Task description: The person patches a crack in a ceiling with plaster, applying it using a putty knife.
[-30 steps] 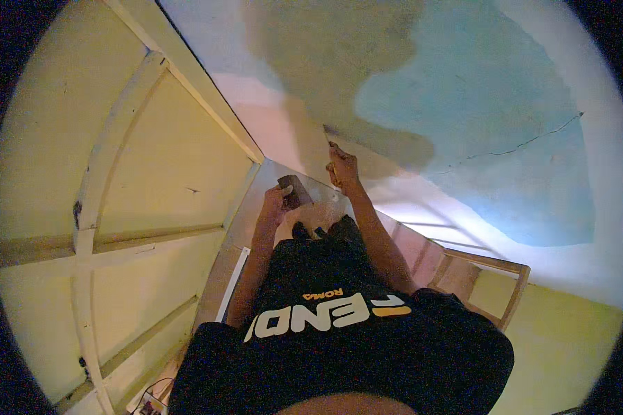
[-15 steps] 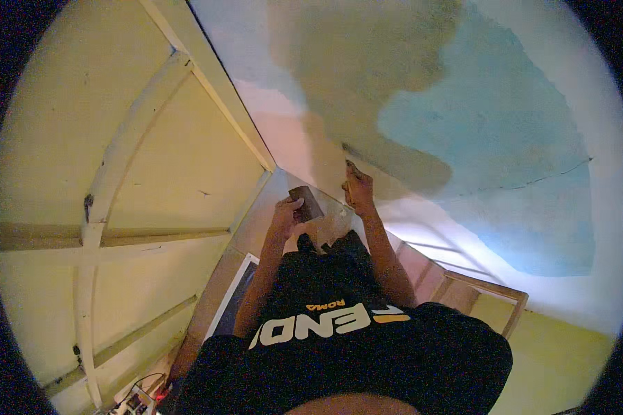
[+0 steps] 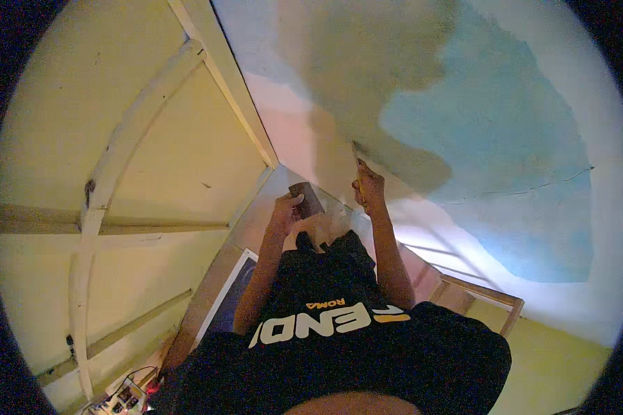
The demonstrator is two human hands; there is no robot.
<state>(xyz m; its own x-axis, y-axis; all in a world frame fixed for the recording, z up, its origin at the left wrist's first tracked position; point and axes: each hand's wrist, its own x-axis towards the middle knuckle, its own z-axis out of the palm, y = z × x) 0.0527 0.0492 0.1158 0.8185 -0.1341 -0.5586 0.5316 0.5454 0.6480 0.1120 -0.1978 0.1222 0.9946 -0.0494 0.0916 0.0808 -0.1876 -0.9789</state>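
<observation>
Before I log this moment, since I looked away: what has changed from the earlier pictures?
The view swung: the painted wall sits further right and lower, and more clutter shows at lower left. The right hand, gripping a thin tool, and the left hand, gripping a dark piece, shifted the same way. Both grips stayed as they were.

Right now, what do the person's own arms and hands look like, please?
The left hand and right hand are bare, with no gloves to be seen. Both forearms are uncovered, and no watch or band shows at the wrists. The black shirt has white and orange printing.
</observation>
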